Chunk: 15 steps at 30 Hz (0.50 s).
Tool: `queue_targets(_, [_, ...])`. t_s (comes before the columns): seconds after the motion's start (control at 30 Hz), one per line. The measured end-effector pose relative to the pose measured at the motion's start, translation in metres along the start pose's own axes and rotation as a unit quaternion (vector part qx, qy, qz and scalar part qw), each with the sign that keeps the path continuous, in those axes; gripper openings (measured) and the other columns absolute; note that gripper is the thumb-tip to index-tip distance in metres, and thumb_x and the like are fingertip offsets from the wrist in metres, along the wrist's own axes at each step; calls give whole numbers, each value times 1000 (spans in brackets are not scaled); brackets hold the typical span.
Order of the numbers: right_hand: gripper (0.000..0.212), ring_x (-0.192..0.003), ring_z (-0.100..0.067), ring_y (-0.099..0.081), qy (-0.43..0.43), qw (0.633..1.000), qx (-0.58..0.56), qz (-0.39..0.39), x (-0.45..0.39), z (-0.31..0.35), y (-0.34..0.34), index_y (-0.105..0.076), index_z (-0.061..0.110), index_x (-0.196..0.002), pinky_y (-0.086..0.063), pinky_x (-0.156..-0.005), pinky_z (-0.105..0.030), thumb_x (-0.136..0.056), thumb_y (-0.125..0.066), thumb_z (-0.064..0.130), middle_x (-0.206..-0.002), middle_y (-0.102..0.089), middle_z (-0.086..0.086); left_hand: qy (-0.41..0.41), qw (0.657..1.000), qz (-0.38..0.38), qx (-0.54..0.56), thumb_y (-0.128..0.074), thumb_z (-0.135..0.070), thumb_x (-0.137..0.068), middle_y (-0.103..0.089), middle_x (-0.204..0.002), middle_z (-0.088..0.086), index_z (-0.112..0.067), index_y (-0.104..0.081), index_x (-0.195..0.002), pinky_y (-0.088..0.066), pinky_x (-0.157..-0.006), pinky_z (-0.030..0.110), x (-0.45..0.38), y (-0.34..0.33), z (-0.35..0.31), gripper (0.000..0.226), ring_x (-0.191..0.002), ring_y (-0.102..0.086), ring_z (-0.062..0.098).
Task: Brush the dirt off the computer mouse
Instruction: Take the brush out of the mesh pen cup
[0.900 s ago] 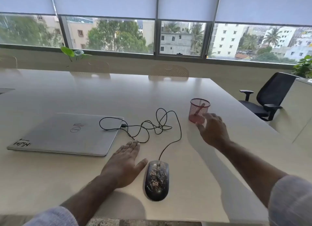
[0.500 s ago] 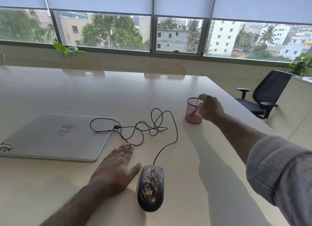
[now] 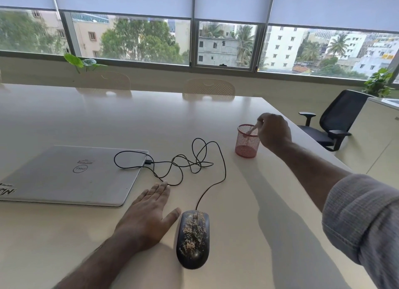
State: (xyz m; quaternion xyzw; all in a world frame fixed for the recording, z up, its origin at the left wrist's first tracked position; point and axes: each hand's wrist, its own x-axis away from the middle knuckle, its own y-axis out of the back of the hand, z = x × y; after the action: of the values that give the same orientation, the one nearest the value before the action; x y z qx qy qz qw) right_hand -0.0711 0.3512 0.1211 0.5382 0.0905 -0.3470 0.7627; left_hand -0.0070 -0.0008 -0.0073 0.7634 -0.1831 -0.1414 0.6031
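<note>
A black wired computer mouse (image 3: 192,238) lies near the table's front edge, its top speckled with brownish dirt. My left hand (image 3: 148,217) rests flat on the table just left of the mouse, fingers spread, holding nothing. My right hand (image 3: 273,132) is at the rim of a red mesh cup (image 3: 246,142) on the right side of the table. Its fingers pinch a thin pale handle (image 3: 253,128) that leans out of the cup. The handle's lower end is hidden inside the cup, so what it belongs to is unclear.
A closed silver laptop (image 3: 69,174) lies at the left, with the mouse's tangled black cable (image 3: 185,161) plugged into its side. The table's right edge (image 3: 323,152) runs just past the cup. A black office chair (image 3: 332,120) stands beyond it.
My right hand has risen from beside the cup to its rim and closed its fingers on the pale handle. My left hand and the mouse stay put.
</note>
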Motion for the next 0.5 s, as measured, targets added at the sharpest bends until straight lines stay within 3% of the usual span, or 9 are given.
queue_targets(0.17, [18, -89, -41, -67, -25, 991, -85, -104, 15, 0, 17, -73, 3, -91, -49, -76, -37, -90, -58, 12, -92, -75, -20, 0, 1000, -3, -1, -21, -65, -99, 13, -167, -11, -24, 7, -160, 6, -125, 27, 0, 0, 0, 78, -152, 12, 1])
queue_targets(0.27, [14, -80, -39, -68, -97, 974, -163, -121, 28, 4, 27, -69, 8, -73, -52, -75, -40, -82, -59, 11, -80, -75, -18, 0, 1000, -4, 2, -21, -65, -100, 11, -167, -10, -23, 6, -160, 5, -125, 27, 1, 0, 0, 78, -153, 12, 2])
queue_targets(0.37, [15, -61, -34, -72, -201, 931, -286, -103, 46, 6, 34, -57, 17, -56, -60, -64, -45, -69, -64, 16, -67, -73, -15, 1, 1000, -5, 2, -22, -64, -100, 10, -168, -9, -23, 4, -160, 5, -125, 27, 2, 1, -1, 77, -153, 11, 3])
queue_targets(0.5, [22, -34, -14, -59, -292, 849, -435, -63, 76, 8, 35, -53, 11, -68, -42, -37, -20, -80, -70, 2, -61, -64, -18, 1, 1000, -2, -1, -22, -63, -101, 8, -169, -7, -21, 3, -160, 3, -126, 28, 5, 2, -3, 77, -154, 9, 4])
